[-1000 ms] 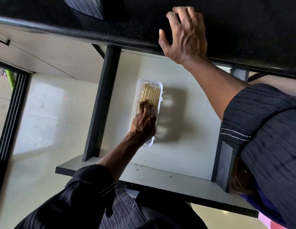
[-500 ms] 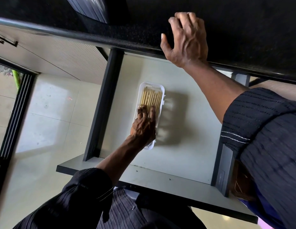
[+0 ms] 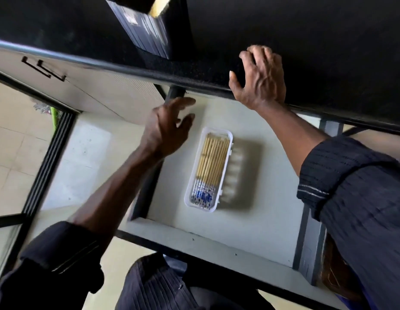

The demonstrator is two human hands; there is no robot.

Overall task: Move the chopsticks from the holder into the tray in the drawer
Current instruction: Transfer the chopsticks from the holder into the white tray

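Observation:
A white plastic tray (image 3: 226, 166) lies on the floor of the open drawer (image 3: 261, 220). Several wooden chopsticks (image 3: 213, 159) with blue-and-white patterned ends lie side by side in it. My left hand (image 3: 166, 128) hovers above the drawer's left side, up and left of the tray, fingers apart, holding nothing. My right hand (image 3: 260, 77) rests flat on the edge of the black countertop (image 3: 328, 52) above the drawer. A dark ribbed holder (image 3: 147, 34) stands on the countertop at the top of the view.
The drawer has dark side rails (image 3: 306, 242) and a pale front edge near my body. A pale cabinet front (image 3: 83, 86) is at the left, and tiled floor (image 3: 16, 153) below it.
My left hand has lifted off the chopsticks in the tray and moved up and to the left, empty. The whole tray is now uncovered. My right hand stays on the countertop.

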